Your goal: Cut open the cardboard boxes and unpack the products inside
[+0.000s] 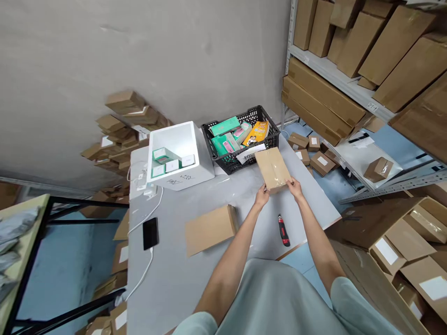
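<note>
A flat brown cardboard box (273, 166) with clear tape across its top is held between both my hands, tilted up in front of a black plastic crate. My left hand (261, 195) grips its near left corner, fingers closed on the edge. At the near right corner, my right hand (294, 188) pinches the same box. A red and black utility knife (284, 231) lies on the table just below my right hand. Left of my forearm rests another brown cardboard box (210, 229) with its end facing right.
The black crate (228, 164) holds green boxes and an orange packet (257, 133). Beside it stands a white foam box (206, 174) with several small cartons. A black phone (150, 233) lies on the grey table (164, 284) with white cables. Shelves of cartons (321, 102) rise at right.
</note>
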